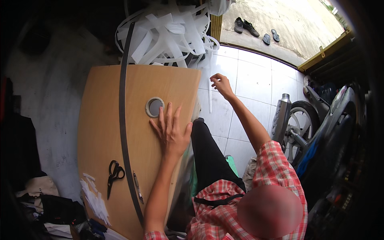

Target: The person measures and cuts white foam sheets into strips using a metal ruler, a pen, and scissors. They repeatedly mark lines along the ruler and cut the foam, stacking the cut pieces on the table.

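My left hand lies flat with fingers spread on a light wooden board, its fingertips touching a roll of tape. My right hand is raised beyond the board's right edge, fingers curled together at a narrow white strip. That strip runs down from a heap of white strips at the far end. A long dark flat band lies lengthwise across the board. Black scissors and a pen rest on either side of it.
Short white pieces lie at the board's near left corner. On the right a motorbike stands on the tiled floor. Shoes and slippers sit outside the doorway. Dark cloth and bags are piled at lower left.
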A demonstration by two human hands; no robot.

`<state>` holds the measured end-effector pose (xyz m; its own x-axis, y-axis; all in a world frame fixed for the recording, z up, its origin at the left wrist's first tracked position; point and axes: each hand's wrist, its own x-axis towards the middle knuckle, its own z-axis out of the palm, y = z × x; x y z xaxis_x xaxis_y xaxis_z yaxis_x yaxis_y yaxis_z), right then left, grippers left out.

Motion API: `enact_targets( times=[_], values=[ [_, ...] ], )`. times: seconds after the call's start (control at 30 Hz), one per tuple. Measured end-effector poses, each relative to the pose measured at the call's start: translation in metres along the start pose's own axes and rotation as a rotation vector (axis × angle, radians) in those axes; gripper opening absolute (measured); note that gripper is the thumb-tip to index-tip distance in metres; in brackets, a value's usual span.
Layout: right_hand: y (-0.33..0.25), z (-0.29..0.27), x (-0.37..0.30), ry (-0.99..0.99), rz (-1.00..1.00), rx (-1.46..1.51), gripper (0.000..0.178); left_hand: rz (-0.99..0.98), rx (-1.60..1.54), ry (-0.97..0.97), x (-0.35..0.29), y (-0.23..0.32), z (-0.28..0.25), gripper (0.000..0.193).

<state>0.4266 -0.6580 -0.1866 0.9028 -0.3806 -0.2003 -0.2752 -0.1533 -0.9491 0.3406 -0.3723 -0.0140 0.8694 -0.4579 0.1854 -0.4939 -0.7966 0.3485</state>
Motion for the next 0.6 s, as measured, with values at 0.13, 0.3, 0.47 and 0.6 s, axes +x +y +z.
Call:
enact_targets(
  times=[0.13, 0.3, 0.47, 0.6],
  values=[
    [-0.043, 0.013, 0.071, 0.07, -0.275, -0.074, 0.022, -0.006, 0.034, -0.02, 0.002, 0.004, 0.0, 0.062],
    [-0.039, 0.029, 0.169, 0.24, 0.113, -0.22, 0.032, -0.007, 0.053, -0.017, 0.003, 0.005, -0.003, 0.061],
    [-0.028, 0.04, 0.182, 0.2, 0.269, 0.21, 0.043, -0.04, 0.053, -0.027, 0.003, 0.004, -0.003, 0.061],
    [-0.018, 0.035, 0.202, 0.168, 0.102, -0.097, 0.041, -0.031, 0.051, -0.024, 0.005, 0.004, -0.002, 0.061]
  ],
)
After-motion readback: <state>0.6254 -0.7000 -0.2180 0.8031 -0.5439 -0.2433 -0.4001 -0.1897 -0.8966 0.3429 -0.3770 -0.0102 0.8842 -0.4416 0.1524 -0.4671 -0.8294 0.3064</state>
